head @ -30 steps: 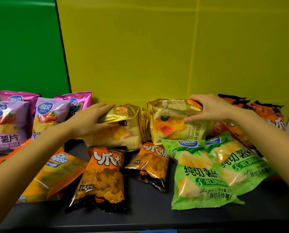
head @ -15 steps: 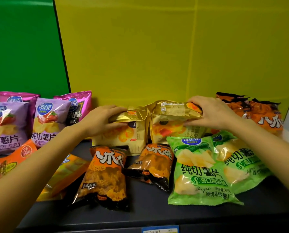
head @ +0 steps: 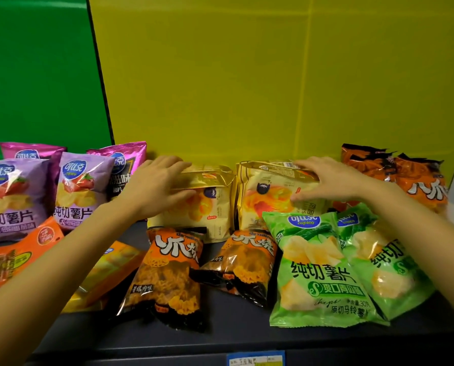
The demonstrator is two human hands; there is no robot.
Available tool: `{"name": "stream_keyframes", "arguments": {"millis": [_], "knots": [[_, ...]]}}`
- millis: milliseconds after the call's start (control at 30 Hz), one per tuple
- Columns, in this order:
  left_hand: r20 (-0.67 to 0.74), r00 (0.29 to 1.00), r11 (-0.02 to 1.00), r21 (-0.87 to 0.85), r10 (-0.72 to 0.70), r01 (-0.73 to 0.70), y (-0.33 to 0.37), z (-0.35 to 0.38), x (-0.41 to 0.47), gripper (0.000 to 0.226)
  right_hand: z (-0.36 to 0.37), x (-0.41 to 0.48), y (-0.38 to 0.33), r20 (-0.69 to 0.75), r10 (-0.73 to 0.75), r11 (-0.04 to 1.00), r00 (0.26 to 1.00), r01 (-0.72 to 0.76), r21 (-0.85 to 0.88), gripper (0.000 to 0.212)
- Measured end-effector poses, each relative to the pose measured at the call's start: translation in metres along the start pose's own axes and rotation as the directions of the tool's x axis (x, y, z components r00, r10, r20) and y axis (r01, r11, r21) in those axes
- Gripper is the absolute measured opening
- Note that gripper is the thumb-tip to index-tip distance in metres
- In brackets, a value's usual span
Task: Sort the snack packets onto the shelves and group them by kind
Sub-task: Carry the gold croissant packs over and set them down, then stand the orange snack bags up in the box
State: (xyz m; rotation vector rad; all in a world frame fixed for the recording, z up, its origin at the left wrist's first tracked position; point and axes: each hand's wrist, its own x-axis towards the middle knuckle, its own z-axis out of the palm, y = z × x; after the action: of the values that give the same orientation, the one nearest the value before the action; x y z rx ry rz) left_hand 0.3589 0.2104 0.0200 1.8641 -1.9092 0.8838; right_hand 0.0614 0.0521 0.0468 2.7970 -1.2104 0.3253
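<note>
Two gold croissant packets stand side by side against the back of the shelf. My left hand (head: 154, 186) lies over the top of the left gold packet (head: 215, 207), thumb on its front. My right hand (head: 323, 180) holds the top of the right gold packet (head: 268, 196) the same way. In front lie two orange-black packets (head: 170, 273) (head: 244, 265) and two green chip packets (head: 318, 265) (head: 384, 260). Purple chip packets (head: 9, 196) (head: 80, 191) stand at the left.
Magenta packets (head: 125, 159) stand behind the purple ones. More orange-black packets (head: 418, 186) lean at the back right. Flat orange packets (head: 17, 254) (head: 109, 268) lie under my left forearm. The dark shelf (head: 233, 334) has a yellow back wall (head: 247, 75) and a price label (head: 255, 359).
Both hands have pushed the gold packets further back and more upright, and my fingers now lie flatter on their tops. The other packets have not moved.
</note>
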Motion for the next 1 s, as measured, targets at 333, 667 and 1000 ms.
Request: {"name": "stream_keyframes", "arguments": {"millis": [333,667,1000], "knots": [[0.280,0.897,0.940,0.110,-0.342,0.324,0.036,-0.038,-0.071,0.092,-0.001,-0.092,-0.101,-0.274,-0.144,0.983,0.951,0.169,0.068,0.025],[0.492,0.775,0.894,0.016,-0.398,0.449,0.049,-0.016,-0.082,0.103,0.038,-0.100,-0.157,0.022,-0.021,0.970,1.000,0.026,-0.241,0.079],[0.534,0.787,0.570,-0.558,-0.310,0.603,0.057,-0.028,-0.086,0.031,0.063,-0.107,-0.164,-0.009,0.179,0.982,0.984,-0.178,0.064,0.074]]}}
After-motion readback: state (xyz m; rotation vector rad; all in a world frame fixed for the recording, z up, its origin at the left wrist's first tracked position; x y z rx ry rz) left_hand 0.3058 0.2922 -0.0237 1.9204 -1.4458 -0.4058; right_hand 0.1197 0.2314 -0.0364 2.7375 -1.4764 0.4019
